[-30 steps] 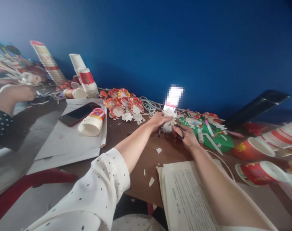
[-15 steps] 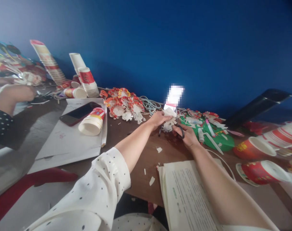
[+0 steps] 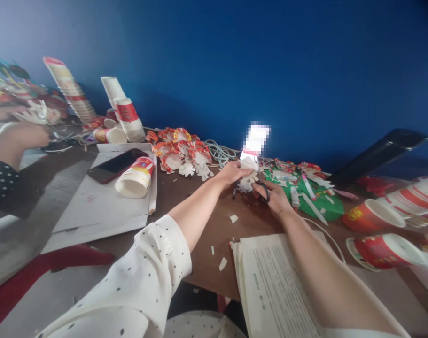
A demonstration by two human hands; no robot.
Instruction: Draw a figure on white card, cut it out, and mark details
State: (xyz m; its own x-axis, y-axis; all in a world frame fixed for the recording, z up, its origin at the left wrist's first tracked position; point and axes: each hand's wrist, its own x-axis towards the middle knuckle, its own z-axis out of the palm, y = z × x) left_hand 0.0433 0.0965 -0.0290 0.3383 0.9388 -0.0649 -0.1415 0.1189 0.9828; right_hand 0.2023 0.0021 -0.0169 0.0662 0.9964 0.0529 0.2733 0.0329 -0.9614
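Observation:
My left hand (image 3: 231, 172) is closed on a piece of white paper (image 3: 249, 163), pinching it between thumb and fingers above the brown table. My right hand (image 3: 276, 198) grips a pair of scissors (image 3: 266, 191) by the dark handles. The blades point up toward the paper, though I cannot make out whether they touch it. Just below the paper lie white cut-out pieces (image 3: 247, 183). Behind my hands stands a bright phone-like screen (image 3: 252, 153), its upper part blurred out.
A pile of red-and-white cut paper shapes (image 3: 180, 152) lies left of my hands. To the right is a green sheet (image 3: 330, 209) with pens and scraps. Paper cups (image 3: 133, 180), a dark phone (image 3: 117, 165) and a text booklet (image 3: 270, 281) surround the workspace. A co-worker's hand (image 3: 27, 136) is far left.
My hands, the scissors and the paper keep nearly the same position. At the far left, the co-worker's hands and the white paper shape there have shifted slightly.

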